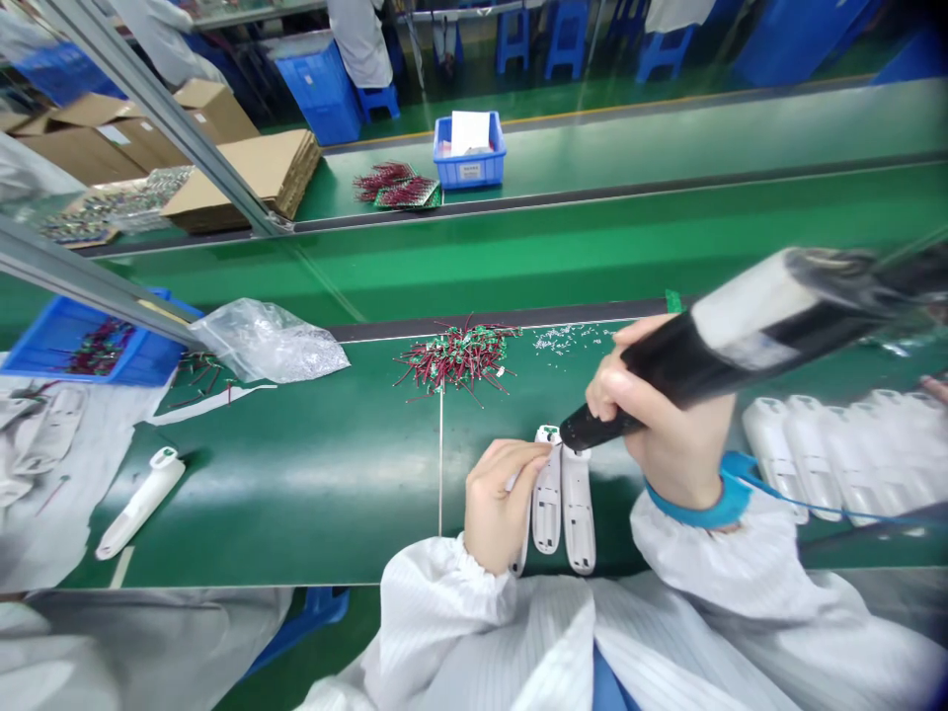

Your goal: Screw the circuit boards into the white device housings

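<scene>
My right hand (667, 425) is wrapped round a black electric screwdriver (711, 346), tilted with its nose down at the left. The nose is over the upper ends of the white plastic housings in front of me. One open housing (547, 499) lies in the middle, another housing (579, 513) lies at its right, and a third is mostly hidden behind my left hand (504, 499). My left thumb and fingers are pinched together at the middle housing's top, close to the screwdriver's nose; what they hold is too small to tell. A blue wrist strap (730, 494) circles my right wrist.
Beyond the housings lie a pile of small green boards with dark red wires (463, 357) and scattered tiny screws (563, 339). More white housings (844, 454) stand in a row at right. A lone housing (140, 504), plastic bag (271, 341) and blue bin (96, 341) are leftward.
</scene>
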Demonstrator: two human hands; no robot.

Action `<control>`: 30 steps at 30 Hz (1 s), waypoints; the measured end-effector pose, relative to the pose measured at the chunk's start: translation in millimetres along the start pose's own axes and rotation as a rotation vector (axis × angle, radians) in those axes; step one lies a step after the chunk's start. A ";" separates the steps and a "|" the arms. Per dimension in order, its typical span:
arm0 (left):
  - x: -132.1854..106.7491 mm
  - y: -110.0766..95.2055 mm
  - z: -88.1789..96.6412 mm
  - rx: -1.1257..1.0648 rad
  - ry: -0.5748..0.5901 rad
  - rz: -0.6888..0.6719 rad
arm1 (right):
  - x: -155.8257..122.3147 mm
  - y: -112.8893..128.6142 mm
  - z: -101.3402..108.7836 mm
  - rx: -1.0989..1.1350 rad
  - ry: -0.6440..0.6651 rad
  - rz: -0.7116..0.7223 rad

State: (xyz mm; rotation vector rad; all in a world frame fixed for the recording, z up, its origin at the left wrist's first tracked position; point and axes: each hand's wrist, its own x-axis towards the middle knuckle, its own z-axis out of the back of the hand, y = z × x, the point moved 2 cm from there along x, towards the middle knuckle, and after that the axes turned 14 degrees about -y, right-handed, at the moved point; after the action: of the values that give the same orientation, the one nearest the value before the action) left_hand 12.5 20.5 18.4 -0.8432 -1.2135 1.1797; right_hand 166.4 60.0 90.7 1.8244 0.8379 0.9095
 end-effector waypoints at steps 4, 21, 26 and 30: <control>-6.7 8.8 -1.2 -0.181 0.006 0.421 | 12.8 -22.5 5.1 -0.055 -0.100 0.002; -38.0 37.0 -22.7 -0.783 0.102 1.135 | 22.5 -43.7 2.8 -0.070 -0.112 -0.041; -38.8 34.5 -23.9 -0.788 0.038 1.177 | 22.4 -45.9 0.1 -0.088 -0.095 -0.049; -36.4 31.0 -23.5 -0.796 -0.002 1.224 | 24.0 -47.7 0.8 -0.095 -0.099 -0.059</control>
State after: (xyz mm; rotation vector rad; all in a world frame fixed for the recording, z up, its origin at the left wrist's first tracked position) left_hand 30.7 -5.3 -24.5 -2.3944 -1.1470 1.5976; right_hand 171.0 97.0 52.4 1.7394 0.7697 0.8017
